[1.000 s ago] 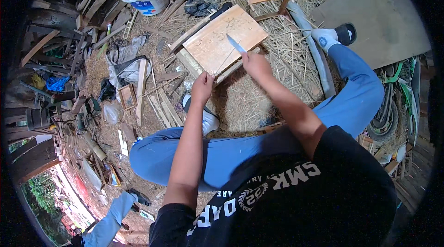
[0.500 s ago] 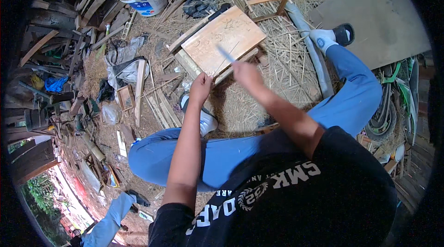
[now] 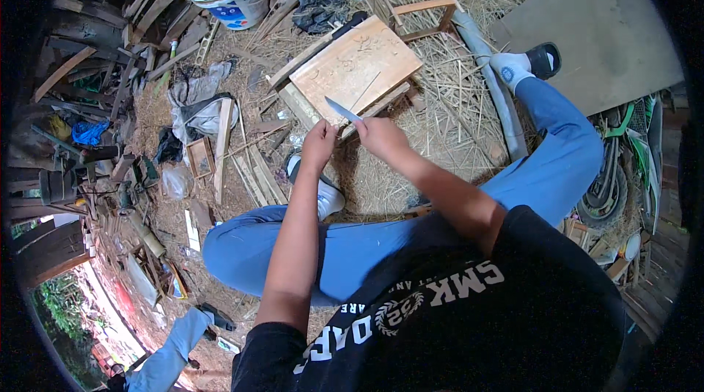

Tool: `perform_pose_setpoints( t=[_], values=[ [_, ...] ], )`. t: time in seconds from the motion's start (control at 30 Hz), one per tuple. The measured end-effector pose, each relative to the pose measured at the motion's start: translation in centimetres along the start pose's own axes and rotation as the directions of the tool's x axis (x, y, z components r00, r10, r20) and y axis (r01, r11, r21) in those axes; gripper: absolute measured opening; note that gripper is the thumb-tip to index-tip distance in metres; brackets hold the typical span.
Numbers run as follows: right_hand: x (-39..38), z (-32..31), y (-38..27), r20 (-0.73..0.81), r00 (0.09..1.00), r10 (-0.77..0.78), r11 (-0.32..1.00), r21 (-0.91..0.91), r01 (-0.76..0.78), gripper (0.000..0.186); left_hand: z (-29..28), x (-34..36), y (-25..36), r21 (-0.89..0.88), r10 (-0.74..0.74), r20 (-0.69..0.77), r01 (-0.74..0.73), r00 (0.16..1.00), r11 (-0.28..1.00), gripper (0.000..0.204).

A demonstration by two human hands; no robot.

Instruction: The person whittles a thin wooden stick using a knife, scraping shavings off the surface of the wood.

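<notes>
My left hand [image 3: 319,141] is closed on a thin stick [image 3: 367,92] at the near-left corner of a pale wooden board [image 3: 345,62], which rests on a low wooden support and has curly shavings on it. My right hand [image 3: 381,139] grips a knife [image 3: 341,108], its blade lying across the stick and pointing up-left, just above my left fingers. Whether the blade touches the stick I cannot tell.
A bucket [image 3: 231,7], a slatted wooden cage [image 3: 411,3], a grey pole [image 3: 506,121], a flat sheet [image 3: 587,33] and a motorbike [image 3: 612,172] surround me, with scrap wood and straw. Another person's leg [image 3: 172,348] shows lower left.
My right hand and the knife have moved left and down along the stick, toward my left hand. My left hand has stayed near the board's corner.
</notes>
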State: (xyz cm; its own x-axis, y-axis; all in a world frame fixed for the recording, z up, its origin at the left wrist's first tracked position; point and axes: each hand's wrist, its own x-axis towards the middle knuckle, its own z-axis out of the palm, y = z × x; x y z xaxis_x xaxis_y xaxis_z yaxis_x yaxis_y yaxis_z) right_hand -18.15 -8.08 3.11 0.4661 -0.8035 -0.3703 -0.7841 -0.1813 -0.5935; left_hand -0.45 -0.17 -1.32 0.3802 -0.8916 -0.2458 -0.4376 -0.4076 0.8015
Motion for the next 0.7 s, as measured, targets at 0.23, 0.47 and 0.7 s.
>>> perform_pose_setpoints(
  t=[0.23,0.47,0.7],
  values=[
    [2.2,-1.2,1.8,-0.126,0.983,0.133,0.972,0.211,-0.104,0.043,0.1,0.0,-0.4,-0.025,-0.019,0.012,0.019,1.0,1.0,0.032],
    [3.0,-0.7,2.6,-0.133,0.991,-0.003,0.995,0.098,0.016,0.044,-0.3,-0.2,0.5,0.03,0.01,-0.003,-0.01,1.0,1.0,0.033],
    [-0.3,0.9,0.9,-0.069,0.994,-0.08,0.994,0.066,0.084,0.042,0.5,-0.2,-1.1,-0.073,-0.009,-0.014,0.008,1.0,0.997,0.034]
  ],
)
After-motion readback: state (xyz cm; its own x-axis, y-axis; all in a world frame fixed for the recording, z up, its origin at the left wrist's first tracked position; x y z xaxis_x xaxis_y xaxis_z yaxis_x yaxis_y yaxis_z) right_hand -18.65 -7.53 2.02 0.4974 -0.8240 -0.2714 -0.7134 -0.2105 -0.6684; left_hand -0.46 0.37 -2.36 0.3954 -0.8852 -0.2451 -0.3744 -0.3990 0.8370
